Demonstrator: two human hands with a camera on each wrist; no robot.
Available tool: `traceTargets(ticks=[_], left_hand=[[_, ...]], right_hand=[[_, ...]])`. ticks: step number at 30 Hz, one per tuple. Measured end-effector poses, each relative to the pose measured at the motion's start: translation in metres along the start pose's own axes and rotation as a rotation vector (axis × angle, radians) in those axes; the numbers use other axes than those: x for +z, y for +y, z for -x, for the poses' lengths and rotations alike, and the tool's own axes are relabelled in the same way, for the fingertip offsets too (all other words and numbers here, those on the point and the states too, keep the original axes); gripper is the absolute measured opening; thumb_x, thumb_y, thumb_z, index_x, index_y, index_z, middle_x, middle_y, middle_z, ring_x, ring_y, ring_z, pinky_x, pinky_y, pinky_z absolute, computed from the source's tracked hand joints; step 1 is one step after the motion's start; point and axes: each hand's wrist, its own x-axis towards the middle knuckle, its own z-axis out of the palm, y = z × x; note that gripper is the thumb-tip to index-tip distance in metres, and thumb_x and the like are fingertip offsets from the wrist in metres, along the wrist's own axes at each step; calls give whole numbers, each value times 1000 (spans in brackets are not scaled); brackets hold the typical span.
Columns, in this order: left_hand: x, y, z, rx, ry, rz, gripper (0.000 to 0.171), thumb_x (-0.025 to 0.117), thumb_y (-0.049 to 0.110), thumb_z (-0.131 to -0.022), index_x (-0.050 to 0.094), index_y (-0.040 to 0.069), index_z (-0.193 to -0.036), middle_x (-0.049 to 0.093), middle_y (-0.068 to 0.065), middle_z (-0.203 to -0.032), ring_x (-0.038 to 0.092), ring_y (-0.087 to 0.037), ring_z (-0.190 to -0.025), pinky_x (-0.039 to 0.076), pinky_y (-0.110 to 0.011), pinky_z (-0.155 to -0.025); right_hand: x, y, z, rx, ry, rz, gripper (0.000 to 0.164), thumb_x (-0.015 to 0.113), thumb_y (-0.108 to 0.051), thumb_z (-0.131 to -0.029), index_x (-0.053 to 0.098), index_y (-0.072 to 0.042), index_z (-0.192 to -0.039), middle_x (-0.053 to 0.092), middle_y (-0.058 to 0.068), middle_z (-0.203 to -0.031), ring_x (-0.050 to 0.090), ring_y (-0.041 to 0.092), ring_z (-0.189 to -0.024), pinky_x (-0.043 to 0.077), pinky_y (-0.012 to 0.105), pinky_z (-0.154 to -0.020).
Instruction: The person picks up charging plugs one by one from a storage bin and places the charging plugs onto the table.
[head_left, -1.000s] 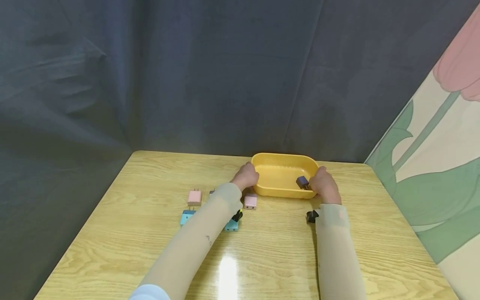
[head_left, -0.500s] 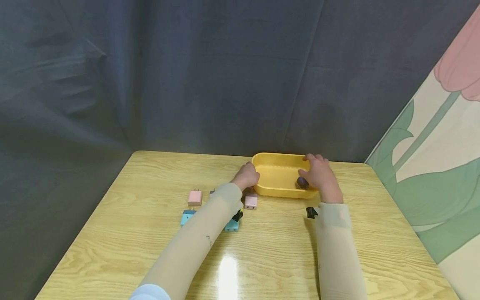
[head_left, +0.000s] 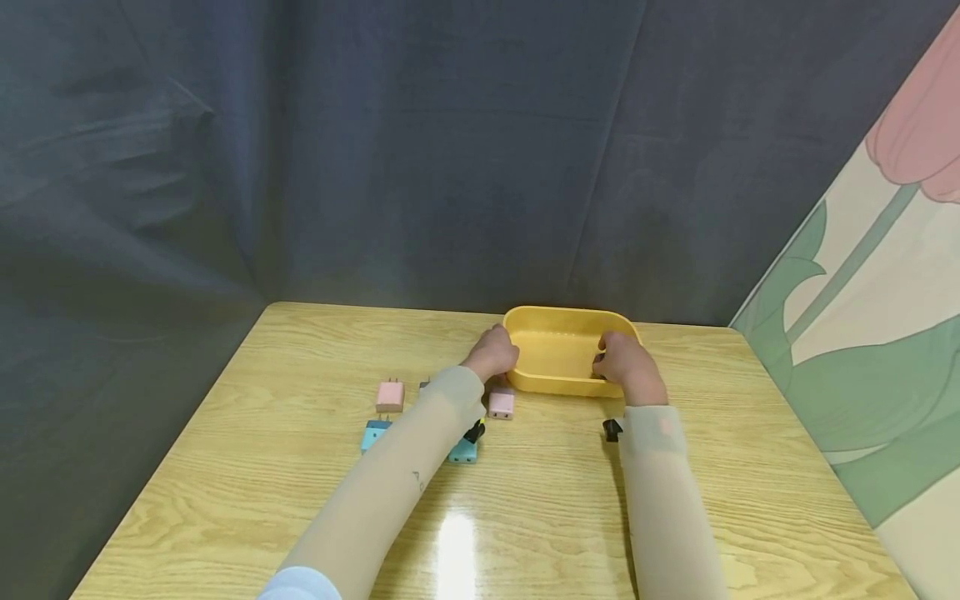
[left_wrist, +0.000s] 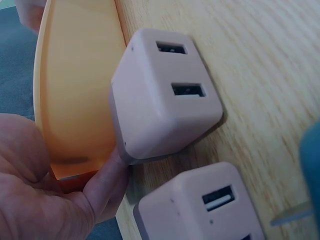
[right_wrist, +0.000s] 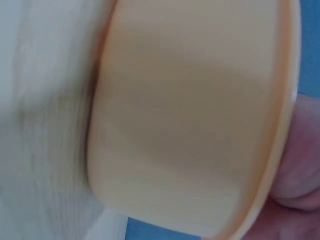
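Observation:
My left hand (head_left: 493, 352) grips the left end of a yellow plastic tray (head_left: 570, 385). In the left wrist view, that hand (left_wrist: 45, 185) has the tray's end (left_wrist: 80, 90) between thumb and fingers. My right hand (head_left: 630, 364) reaches over the tray's right end, its fingers curled round a dark USB charger (head_left: 597, 359), which they mostly hide. In the right wrist view the tray's outer wall (right_wrist: 185, 120) hides most of the hand (right_wrist: 300, 155). Close to the left hand stands a pink USB charger (left_wrist: 160, 95), with another pink charger (left_wrist: 200, 205) beside it.
On the wooden table (head_left: 547, 500), left of the tray, lie a pink charger (head_left: 389, 396), a blue charger (head_left: 375, 435) and a teal charger (head_left: 463, 452); the left forearm hides part of this group. A dark curtain (head_left: 450, 167) hangs behind the table.
My right hand has let go of the tray's right end, opened over the tray, then moved down and left onto the dark charger. The left hand and tray have stayed put.

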Motion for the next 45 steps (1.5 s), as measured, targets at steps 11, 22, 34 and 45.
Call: traceTargets(ticks=[11,22,34,45], left_hand=[[-4,-3,-2,-15,-4,-1,58,50,22,-111,35,2,-164,63,-15,-129,65,-22,-82,57,-32,-66],[-1,-10,-18,-30,-22,-34,61,48,22,-112,30,1,-166,61,-15,-132,66,-20,-76,57,-30,-60],[-2,-6,-13,-31,-22,-18,59,49,20,-111,33,0,-164,63,-16,-125,68,-21,-77,59,-32,-62],[-28,19,53,-5,-10,0,50,49,17,-114,39,-4,-158,64,-18,-123,63,-20,-77,51,-25,-61]], right_hand=[[6,-5,-8,-93,49,-46,31,62,-1,-102,64,6,-132,69,27,-132,63,36,-106,55,49,-96],[6,-10,-7,46,146,-17,26,69,-13,-95,66,8,-110,66,22,-101,60,35,-86,52,44,-75],[17,0,-15,29,119,-12,11,75,-9,-90,69,0,-89,69,19,-94,61,29,-80,55,41,-71],[5,-18,-3,-58,143,-2,37,76,-8,-95,72,8,-128,74,28,-125,70,40,-107,58,58,-104]])
